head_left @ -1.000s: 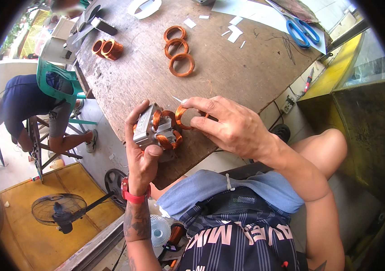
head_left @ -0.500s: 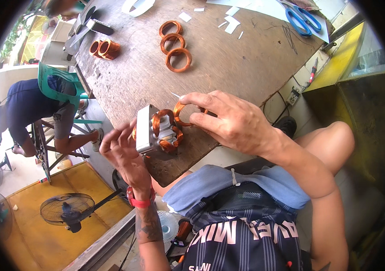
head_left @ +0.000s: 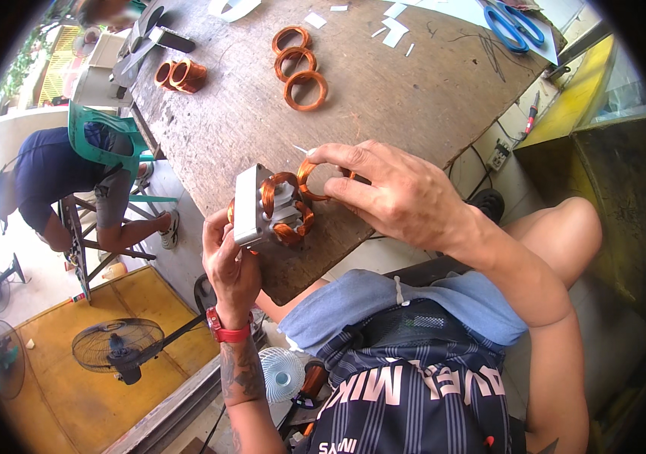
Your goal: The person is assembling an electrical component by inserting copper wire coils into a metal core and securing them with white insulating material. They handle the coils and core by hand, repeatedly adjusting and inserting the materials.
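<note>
Near the table's front corner is a grey metal motor stator (head_left: 249, 204) with several copper coils (head_left: 283, 189) fitted round its inner side. My left hand (head_left: 230, 265) grips it from the left, the fingers partly hidden behind it. A loose copper wire coil (head_left: 306, 180) is pinched in my right hand (head_left: 402, 189) close to the stator's right side. A thin white pointed piece (head_left: 300, 149) sticks out by my right index fingertip; what it is I cannot tell. My right hand's other fingers are partly hidden under the palm.
On the wooden table (head_left: 398, 98) lie more copper coils (head_left: 306, 91), a pair of coils (head_left: 188, 76), paper scraps (head_left: 395, 32), blue-handled scissors (head_left: 516, 30) and a fan blade (head_left: 135, 53). A soldering iron (head_left: 532, 113) is at right. Left are a standing fan (head_left: 117, 348) and another person (head_left: 58, 166).
My left hand has come in from beside the stator and closed on its left side. My right hand keeps the coil next to the stator. The view has shifted slightly.
</note>
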A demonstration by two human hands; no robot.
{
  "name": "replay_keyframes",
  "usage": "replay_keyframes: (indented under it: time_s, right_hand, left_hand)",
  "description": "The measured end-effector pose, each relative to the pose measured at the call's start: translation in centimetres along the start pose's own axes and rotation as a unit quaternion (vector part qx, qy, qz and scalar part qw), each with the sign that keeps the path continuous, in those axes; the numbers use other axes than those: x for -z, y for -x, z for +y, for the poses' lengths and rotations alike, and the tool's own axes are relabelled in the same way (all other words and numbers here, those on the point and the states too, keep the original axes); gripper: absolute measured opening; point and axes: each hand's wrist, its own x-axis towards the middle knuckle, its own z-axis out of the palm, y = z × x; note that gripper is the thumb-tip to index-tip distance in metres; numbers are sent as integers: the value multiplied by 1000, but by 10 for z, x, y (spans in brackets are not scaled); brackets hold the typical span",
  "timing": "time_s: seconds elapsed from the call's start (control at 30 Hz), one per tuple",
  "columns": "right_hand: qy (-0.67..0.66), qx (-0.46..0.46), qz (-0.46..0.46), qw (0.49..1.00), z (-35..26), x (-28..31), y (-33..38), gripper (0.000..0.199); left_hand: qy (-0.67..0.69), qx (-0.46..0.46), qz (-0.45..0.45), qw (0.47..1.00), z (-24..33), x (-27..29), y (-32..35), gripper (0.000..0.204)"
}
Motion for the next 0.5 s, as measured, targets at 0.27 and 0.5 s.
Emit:
replay_keyframes:
  time_s: [0.27, 0.5]
  right_hand:
    - [-17, -1, 10, 1000, 0, -2, 0, 16]
    - [-69, -5, 43, 997, 1, 3, -1, 14]
  left_hand:
    - [76, 16, 0, 997, -3, -4, 3, 46]
    - [46, 2, -13, 999, 7, -2, -2, 45]
